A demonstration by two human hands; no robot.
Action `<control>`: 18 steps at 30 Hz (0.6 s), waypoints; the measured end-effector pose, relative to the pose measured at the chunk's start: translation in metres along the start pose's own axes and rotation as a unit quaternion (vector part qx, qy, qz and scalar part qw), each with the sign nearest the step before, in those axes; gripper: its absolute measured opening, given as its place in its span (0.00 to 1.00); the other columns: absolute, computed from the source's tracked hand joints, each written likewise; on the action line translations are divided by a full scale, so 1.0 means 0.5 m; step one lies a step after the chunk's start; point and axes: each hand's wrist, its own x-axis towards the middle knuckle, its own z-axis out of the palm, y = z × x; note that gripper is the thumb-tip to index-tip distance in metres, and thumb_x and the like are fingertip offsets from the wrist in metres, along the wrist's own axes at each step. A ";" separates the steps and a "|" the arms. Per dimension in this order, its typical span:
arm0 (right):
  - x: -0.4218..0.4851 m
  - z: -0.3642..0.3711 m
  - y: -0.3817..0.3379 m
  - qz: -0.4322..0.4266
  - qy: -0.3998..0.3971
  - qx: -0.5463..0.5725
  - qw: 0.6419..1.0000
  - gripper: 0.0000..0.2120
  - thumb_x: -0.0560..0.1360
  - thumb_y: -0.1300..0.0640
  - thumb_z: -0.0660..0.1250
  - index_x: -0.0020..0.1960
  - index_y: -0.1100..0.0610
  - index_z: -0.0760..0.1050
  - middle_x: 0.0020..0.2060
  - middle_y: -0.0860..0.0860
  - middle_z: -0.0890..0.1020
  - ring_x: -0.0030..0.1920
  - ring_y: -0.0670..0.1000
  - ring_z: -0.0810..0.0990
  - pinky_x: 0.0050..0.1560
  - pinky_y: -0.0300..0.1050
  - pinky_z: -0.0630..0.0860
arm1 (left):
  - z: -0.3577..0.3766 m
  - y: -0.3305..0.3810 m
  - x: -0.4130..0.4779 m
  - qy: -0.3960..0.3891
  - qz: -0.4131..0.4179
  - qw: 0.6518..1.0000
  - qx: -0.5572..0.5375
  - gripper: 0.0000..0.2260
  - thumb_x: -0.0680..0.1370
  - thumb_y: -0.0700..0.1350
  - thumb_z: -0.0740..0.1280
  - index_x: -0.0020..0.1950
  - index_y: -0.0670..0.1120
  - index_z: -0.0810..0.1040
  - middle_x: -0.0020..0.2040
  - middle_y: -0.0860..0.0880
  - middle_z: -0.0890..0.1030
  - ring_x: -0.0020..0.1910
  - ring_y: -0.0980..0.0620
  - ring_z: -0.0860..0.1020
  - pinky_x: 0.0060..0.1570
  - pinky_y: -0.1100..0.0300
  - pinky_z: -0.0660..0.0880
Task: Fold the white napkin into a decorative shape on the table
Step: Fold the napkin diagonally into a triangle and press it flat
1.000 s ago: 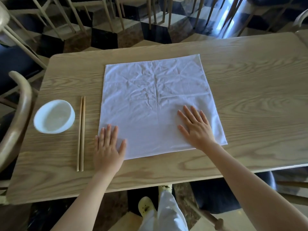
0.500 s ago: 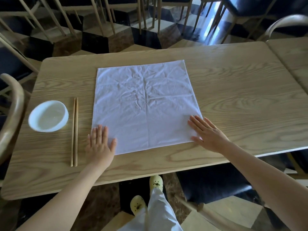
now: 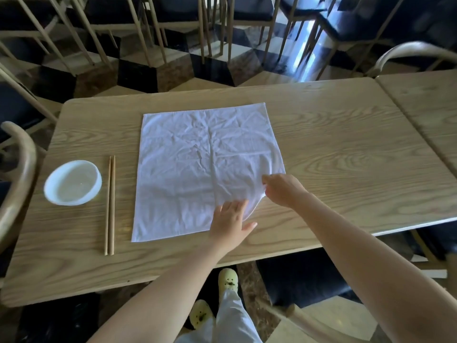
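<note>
A creased white napkin (image 3: pixel 197 164) lies spread nearly flat in the middle of the wooden table (image 3: pixel 346 157). My right hand (image 3: pixel 284 190) pinches the napkin's near right corner and has it lifted and curled a little inward off the table. My left hand (image 3: pixel 230 222) rests flat, fingers apart, on the napkin's near edge just left of that raised corner. The other three corners lie flat.
A pair of wooden chopsticks (image 3: pixel 110 205) lies left of the napkin, with a white bowl (image 3: pixel 73 183) beyond them near the table's left edge. A second table (image 3: pixel 430 107) abuts at the right. Chairs surround the tables, one chair back (image 3: pixel 17 179) at the left.
My left hand slid right from the napkin's near left corner to its near right part. My right hand closed on the near right corner and raised it.
</note>
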 end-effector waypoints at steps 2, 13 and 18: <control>0.036 -0.038 -0.030 -0.019 -0.020 0.026 0.999 0.11 0.76 0.61 0.56 0.56 0.59 0.72 0.54 0.58 0.80 0.53 0.61 0.78 0.46 0.48 0.69 | -0.014 0.011 0.025 0.028 -0.048 0.997 -0.061 0.20 0.74 0.52 0.66 0.62 0.43 0.70 0.54 0.45 0.78 0.54 0.43 0.74 0.51 0.52 0.69; 0.226 -0.167 -0.057 -0.102 -0.087 0.152 0.979 0.16 0.71 0.60 0.67 0.58 0.58 0.72 0.56 0.51 0.77 0.57 0.53 0.75 0.56 0.47 0.72 | -0.135 -0.064 0.097 0.207 -0.306 0.842 -0.393 0.08 0.71 0.46 0.66 0.36 0.43 0.76 0.30 0.50 0.76 0.31 0.52 0.72 0.28 0.68 0.65; 0.348 -0.179 -0.111 -0.126 -0.050 0.234 0.963 0.07 0.75 0.59 0.65 0.45 0.64 0.73 0.40 0.57 0.77 0.40 0.54 0.74 0.37 0.47 0.70 | -0.192 -0.144 0.114 0.256 -0.353 0.798 -0.416 0.12 0.72 0.45 0.67 0.33 0.39 0.73 0.27 0.49 0.71 0.26 0.55 0.68 0.22 0.70 0.62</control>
